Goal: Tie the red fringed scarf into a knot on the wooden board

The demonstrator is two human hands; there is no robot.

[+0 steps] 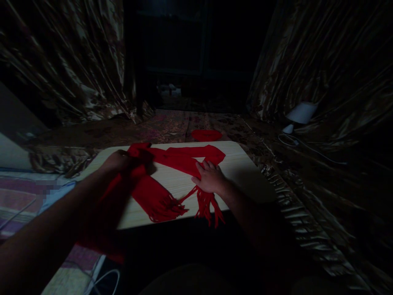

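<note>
A red fringed scarf lies folded across a light wooden board in front of me. My left hand is closed around a bunch of the scarf at the board's left side, lifting that part a little. My right hand lies flat, fingers spread, pressing the scarf's other end onto the board. Both fringed ends reach the board's near edge, and one hangs over it.
A second small red cloth lies on the patterned cover beyond the board. A white lamp with a cable stands at the right. Shiny draped curtains close both sides. Cables and striped fabric lie at the lower left.
</note>
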